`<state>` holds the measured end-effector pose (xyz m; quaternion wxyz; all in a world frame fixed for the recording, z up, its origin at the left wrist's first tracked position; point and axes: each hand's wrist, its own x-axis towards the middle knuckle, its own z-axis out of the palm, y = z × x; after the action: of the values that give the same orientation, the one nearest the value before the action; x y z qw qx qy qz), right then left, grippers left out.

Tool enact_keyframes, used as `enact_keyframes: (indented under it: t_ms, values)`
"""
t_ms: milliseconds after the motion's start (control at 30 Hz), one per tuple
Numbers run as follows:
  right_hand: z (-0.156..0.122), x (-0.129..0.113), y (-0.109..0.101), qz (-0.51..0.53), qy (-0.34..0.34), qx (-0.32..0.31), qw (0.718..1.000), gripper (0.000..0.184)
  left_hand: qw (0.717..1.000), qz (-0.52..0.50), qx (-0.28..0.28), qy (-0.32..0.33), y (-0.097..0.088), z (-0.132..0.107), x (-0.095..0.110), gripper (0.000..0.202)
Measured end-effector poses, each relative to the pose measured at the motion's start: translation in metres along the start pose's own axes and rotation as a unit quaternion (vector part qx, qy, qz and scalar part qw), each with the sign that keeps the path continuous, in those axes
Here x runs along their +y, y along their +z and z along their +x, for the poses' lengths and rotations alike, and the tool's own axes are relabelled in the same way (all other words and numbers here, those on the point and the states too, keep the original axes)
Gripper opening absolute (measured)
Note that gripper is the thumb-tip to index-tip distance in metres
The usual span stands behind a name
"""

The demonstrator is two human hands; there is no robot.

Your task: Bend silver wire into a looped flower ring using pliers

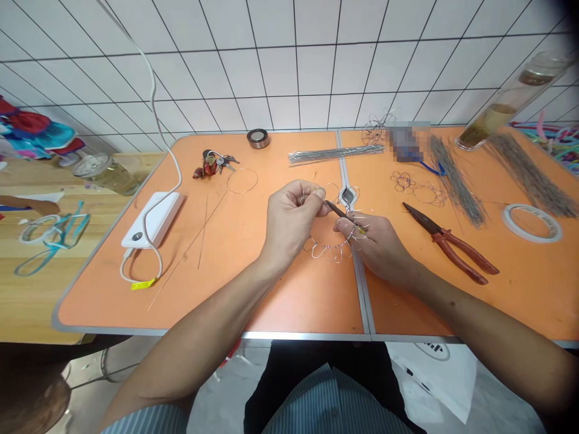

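Observation:
My left hand (292, 217) pinches the upper edge of a thin wire ring with small loops (332, 248), held just above the orange table (253, 277). My right hand (377, 244) is closed round small dark pliers (337, 211) whose tips meet the wire at my left fingertips. The ring's looped lower edge shows between the two hands.
Red-handled pliers (452, 244) lie to the right, with wire bundles (455, 178), straight wires (335, 154) and tape rolls (532, 222) beyond. A white power bank (154, 218) with its cable, keys (212, 163) and a plain wire ring (242, 180) lie left. A bottle (506, 108) stands at the far right.

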<state>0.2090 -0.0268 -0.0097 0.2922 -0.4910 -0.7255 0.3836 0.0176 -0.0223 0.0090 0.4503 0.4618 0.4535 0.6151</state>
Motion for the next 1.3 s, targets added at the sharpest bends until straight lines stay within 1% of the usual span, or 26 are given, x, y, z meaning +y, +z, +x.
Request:
enact_keyframes:
  t_ms: [167, 300, 433, 633, 900, 1033, 1167, 1300]
  values:
    - [0.0021, 0.0005, 0.0018, 0.026, -0.003, -0.011, 1.0, 0.049, 1.0, 0.005, -0.001, 0.004, 0.0002, 0.0001, 0.0011, 0.015]
    - [0.0039, -0.0024, 0.0024, 0.054, 0.01, -0.018, 0.998, 0.049, 1.0, 0.004, 0.002, 0.004, 0.0011, -0.0006, 0.0029, 0.016]
    - [0.0023, -0.0043, 0.0016, 0.059, 0.03, -0.015, 0.998, 0.05, 1.0, 0.0, 0.001, 0.004, 0.0012, -0.001, 0.0036, 0.015]
    - [0.0011, -0.0033, 0.001, 0.068, 0.041, -0.021, 0.997, 0.06, 1.0, -0.002, -0.003, 0.011, -0.0001, -0.0002, 0.0021, 0.015]
    - [0.0017, -0.0029, -0.0006, 0.062, 0.045, -0.028, 0.997, 0.059, 1.0, 0.003, 0.001, 0.007, 0.0003, -0.0008, 0.0019, 0.014]
    - [0.0026, -0.0032, 0.0003, 0.047, 0.023, -0.021, 0.998, 0.055, 1.0, 0.002, 0.007, -0.002, 0.0009, -0.0002, 0.0026, 0.014]
    - [0.0038, -0.0008, 0.0019, 0.004, -0.013, -0.008, 1.0, 0.047, 1.0, -0.003, 0.012, -0.016, 0.0006, 0.0009, 0.0022, 0.014]
    - [0.0035, 0.001, 0.0031, -0.012, -0.037, 0.004, 0.999, 0.046, 1.0, -0.005, 0.014, -0.023, 0.0001, 0.001, 0.0011, 0.013]
